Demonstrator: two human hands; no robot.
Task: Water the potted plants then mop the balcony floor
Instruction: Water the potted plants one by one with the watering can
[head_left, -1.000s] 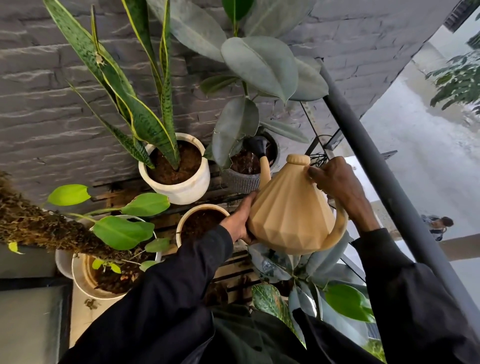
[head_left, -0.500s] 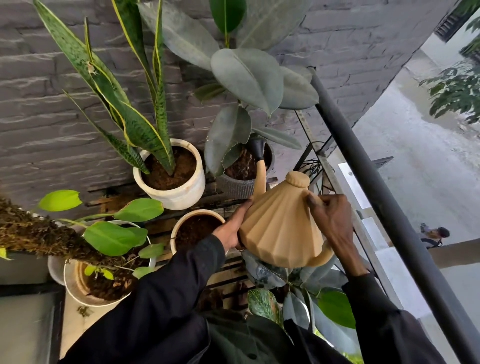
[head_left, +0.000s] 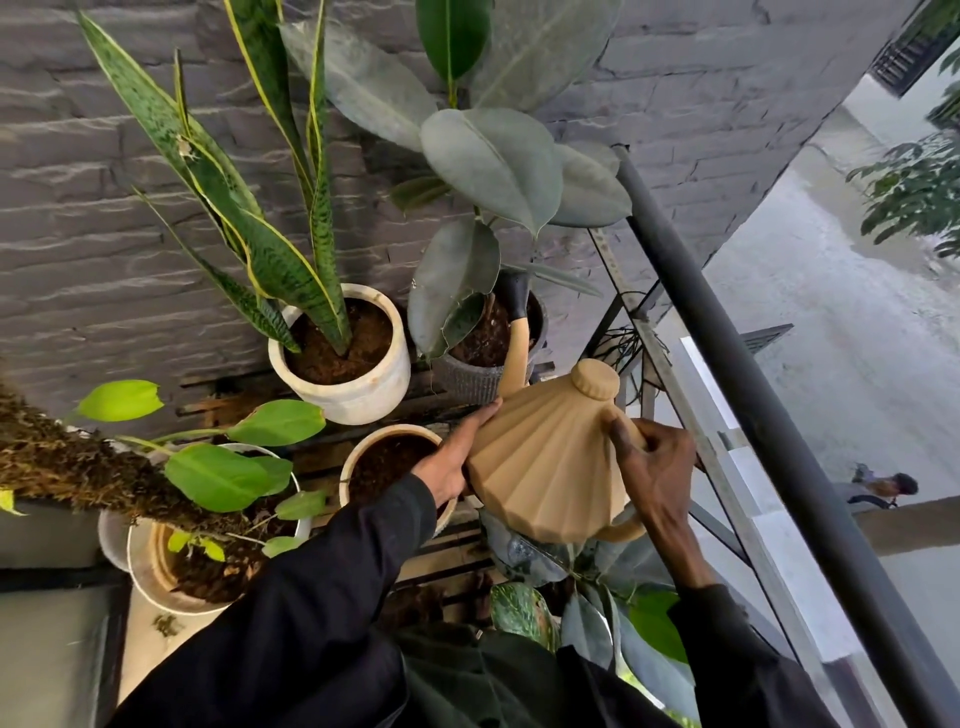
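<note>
A tan ribbed watering can (head_left: 545, 467) is tilted forward, its black-tipped spout (head_left: 514, 301) over the soil of the grey textured pot (head_left: 470, 382) that holds the rubber plant (head_left: 488, 161). My right hand (head_left: 649, 467) grips the can's handle. My left hand (head_left: 457, 457) rests flat against the can's left side, fingers straight. Left of the grey pot stands a white pot (head_left: 358, 397) with a snake plant (head_left: 249, 208). A tan pot of bare soil (head_left: 358, 457) sits under my left wrist.
A dark metal railing (head_left: 753, 415) runs diagonally on the right, with the street far below. A grey brick wall (head_left: 104, 260) backs the pots. A white pot with a light-green leafy plant (head_left: 223, 473) stands at the left. More leaves (head_left: 597, 613) lie under the can.
The can has tipped further forward and its spout has moved lower into the grey pot. Both hands have kept their hold on it.
</note>
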